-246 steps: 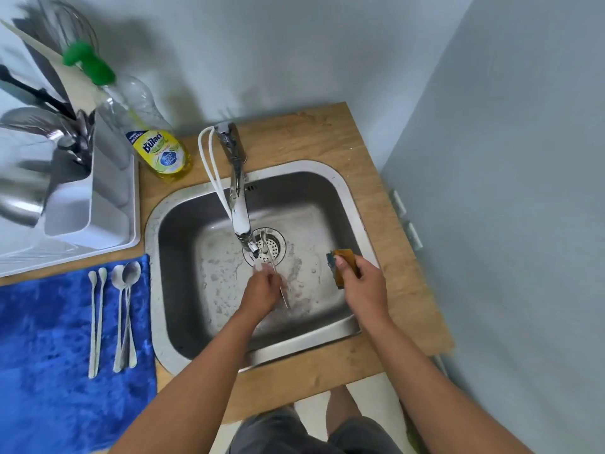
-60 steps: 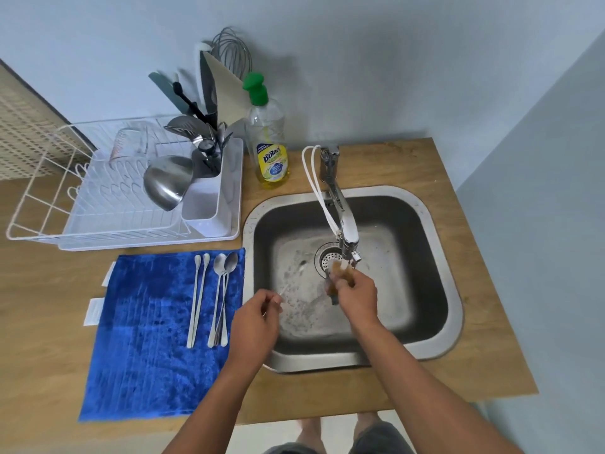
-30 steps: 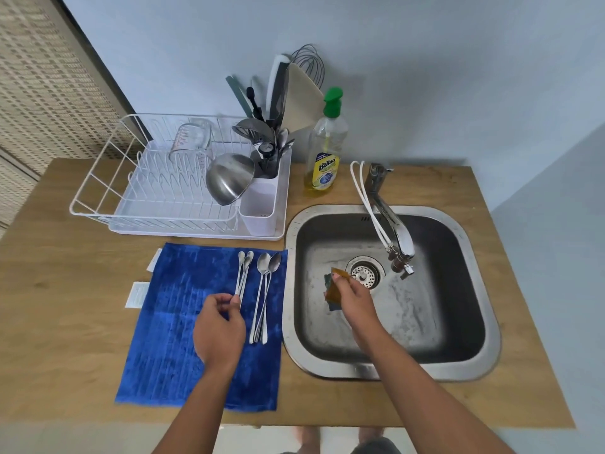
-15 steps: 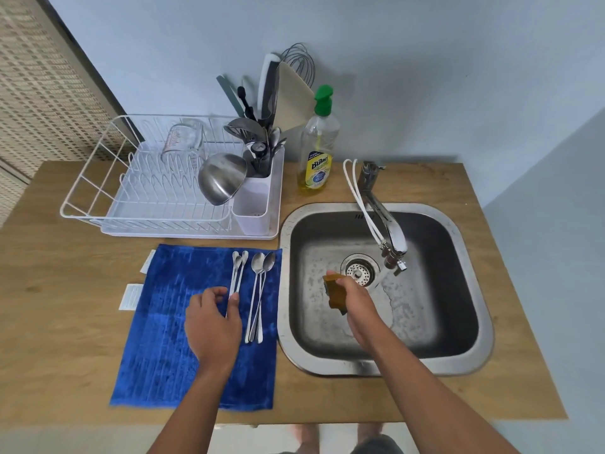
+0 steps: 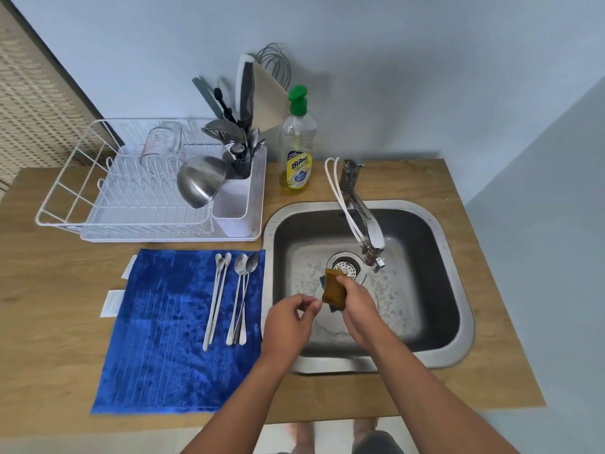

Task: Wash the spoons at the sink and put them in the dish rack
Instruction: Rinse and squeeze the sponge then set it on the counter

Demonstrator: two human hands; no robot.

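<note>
Several long-handled metal spoons (image 5: 229,296) lie side by side on the right part of a blue cloth (image 5: 163,339), left of the steel sink (image 5: 458,322). My right hand (image 5: 357,306) grips a brown sponge (image 5: 334,290) above the sink basin near the drain. My left hand (image 5: 288,322) hovers over the sink's left rim, its fingers curled with thumb and fingertips close to the sponge; I see nothing between them. The white wire dish rack (image 5: 98,198) stands behind the cloth.
The rack holds a steel bowl (image 5: 199,180), a glass measuring cup (image 5: 160,140) and a white caddy (image 5: 232,211) full of utensils. A dish soap bottle (image 5: 296,158) stands behind the sink. The faucet (image 5: 363,221) reaches over the drain. No water runs.
My left hand left the spoons on the cloth and moved right to the sink, beside the sponge. The right hand lifted the sponge a little.
</note>
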